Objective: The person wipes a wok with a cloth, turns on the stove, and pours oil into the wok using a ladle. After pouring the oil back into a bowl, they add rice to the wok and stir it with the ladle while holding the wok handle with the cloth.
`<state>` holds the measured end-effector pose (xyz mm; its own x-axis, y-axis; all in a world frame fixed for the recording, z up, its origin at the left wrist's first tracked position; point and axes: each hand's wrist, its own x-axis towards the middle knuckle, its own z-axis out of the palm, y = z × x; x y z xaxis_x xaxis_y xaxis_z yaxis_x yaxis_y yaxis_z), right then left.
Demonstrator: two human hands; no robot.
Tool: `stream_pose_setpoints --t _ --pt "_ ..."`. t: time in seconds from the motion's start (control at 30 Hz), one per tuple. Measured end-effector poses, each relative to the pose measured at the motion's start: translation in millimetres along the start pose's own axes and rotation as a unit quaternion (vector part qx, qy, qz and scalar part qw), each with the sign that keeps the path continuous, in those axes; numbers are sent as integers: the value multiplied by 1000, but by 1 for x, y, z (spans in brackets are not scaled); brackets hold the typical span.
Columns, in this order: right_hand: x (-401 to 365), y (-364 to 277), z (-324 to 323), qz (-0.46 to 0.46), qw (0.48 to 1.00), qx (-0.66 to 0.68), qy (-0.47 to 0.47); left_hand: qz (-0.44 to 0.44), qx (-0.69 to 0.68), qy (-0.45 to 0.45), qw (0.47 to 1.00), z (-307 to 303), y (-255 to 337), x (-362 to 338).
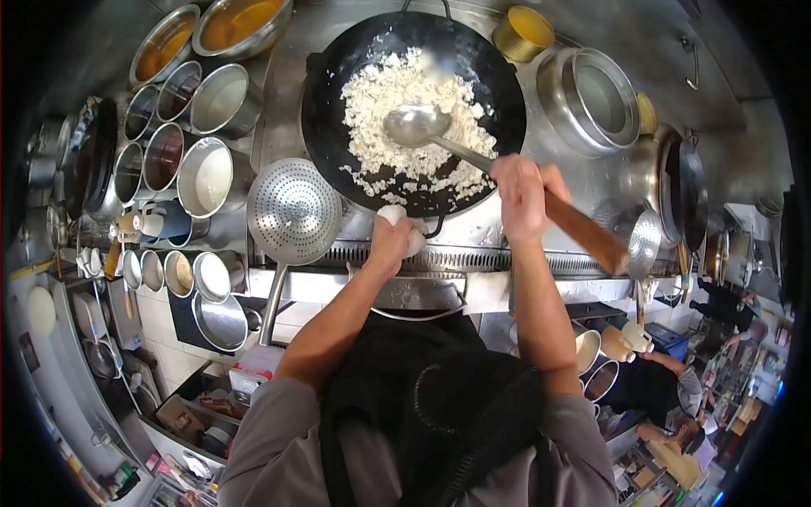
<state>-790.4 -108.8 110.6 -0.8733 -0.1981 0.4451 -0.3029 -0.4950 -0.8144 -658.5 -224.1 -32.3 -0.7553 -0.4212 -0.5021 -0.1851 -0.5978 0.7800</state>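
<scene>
A large black wok sits on the range, holding a heap of pale, crumbly food, finely broken up. My right hand is wrapped around the wooden handle of a metal ladle, whose bowl rests on the food, rounded back up. With a folded white cloth in its grip, my left hand holds the wok's near rim beside the small loop handle. Some of the cloth is hidden under my fingers. Left of the wok lies a round perforated strainer, its long handle pointing toward me.
Metal containers of powders and sauces, such as a white-filled one, crowd the left. Two bowls of orange liquid stand behind them. At the right are a yellow can and a steel pot. Another person is far right.
</scene>
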Motion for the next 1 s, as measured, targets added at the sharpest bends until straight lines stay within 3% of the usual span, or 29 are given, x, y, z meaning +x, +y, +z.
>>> stream_pose_setpoints --t 0.03,0.07,0.1,0.17,0.2,0.27,0.3,0.37,0.43,0.47,0.53,0.63,0.67,0.7,0.73,0.9,0.97,1.0 --pt "15 0 9 8 999 33 -20 -1 -23 47 999 10 7 -6" --pt "30 -11 14 46 998 -29 -32 -6 -42 92 995 14 11 -12" --pt "35 -29 12 89 996 -24 4 -9 -34 89 995 3 5 -13" --pt "36 -81 -25 143 982 21 -118 -41 12 -64 997 -20 -6 3" --pt "35 -71 -26 147 982 20 -119 -28 6 -67 997 -17 -6 3" --pt "19 -35 -33 -39 995 -84 31 -60 33 -81 994 -23 -6 1" --pt "14 -7 -19 -27 997 -39 63 -78 59 -98 990 -20 -1 7" --pt "31 -3 4 -9 998 58 -27 -64 57 -56 995 -13 -1 6" --pt "49 -21 -10 -25 994 -102 33 -62 60 -17 996 -14 -3 -3" --pt "64 -49 -16 -2 1000 21 10 -52 38 -12 998 -13 -1 -2" --pt "83 -71 -38 -19 998 -1 56 -67 8 -15 998 -13 4 -2" --pt "81 -15 -22 -26 996 2 83 -52 49 -53 996 -23 -16 9" --pt "82 5 -4 -42 995 1 90 -51 34 -17 998 -14 -10 4" --pt "78 3 7 34 995 49 75 -48 21 19 998 -6 -4 -3" --pt "78 1 12 50 996 47 64 -41 33 37 998 -11 -15 3" --pt "120 -32 32 54 998 5 40 -26 1 25 999 -20 -22 12" --pt "138 -28 34 -17 995 31 90 27 57 -7 998 -28 -33 18" --pt "139 -10 38 -25 995 50 86 7 79 -47 996 -31 -28 19"
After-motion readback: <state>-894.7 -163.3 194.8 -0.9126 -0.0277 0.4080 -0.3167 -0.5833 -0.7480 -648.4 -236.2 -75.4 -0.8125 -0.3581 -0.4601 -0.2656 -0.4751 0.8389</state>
